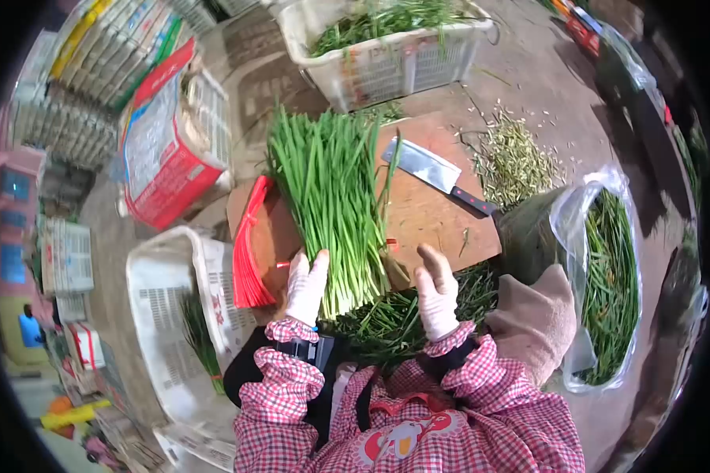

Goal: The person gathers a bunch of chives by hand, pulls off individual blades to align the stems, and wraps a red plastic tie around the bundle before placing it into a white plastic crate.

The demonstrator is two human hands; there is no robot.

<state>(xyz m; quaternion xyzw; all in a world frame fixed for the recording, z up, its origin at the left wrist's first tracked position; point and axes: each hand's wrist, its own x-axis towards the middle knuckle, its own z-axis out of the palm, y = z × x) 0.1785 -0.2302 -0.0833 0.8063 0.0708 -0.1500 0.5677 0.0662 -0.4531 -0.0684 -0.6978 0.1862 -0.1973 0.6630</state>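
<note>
A thick pile of green garlic chives (331,197) lies on a wooden board (434,213), leaf tips pointing away and pale cut ends toward me. My left hand (306,284), in a pale glove with bare fingertips, rests against the pile's lower left side, fingers stretched out. To the right of the pale ends, my right hand (438,292) is raised with fingers apart and nothing in it. A bunch of red tie strips (252,252) lies along the board's left edge. On the board's right side is a cleaver (426,165) with a dark handle.
Loose greens (394,323) lie below the board. A white crate (162,292) stands at left; another crate (402,71) with greens is at the back. To the right are a plastic-lined bag (607,276) of greens and scattered trimmings (521,158). A red-and-white sack (166,150) is at back left.
</note>
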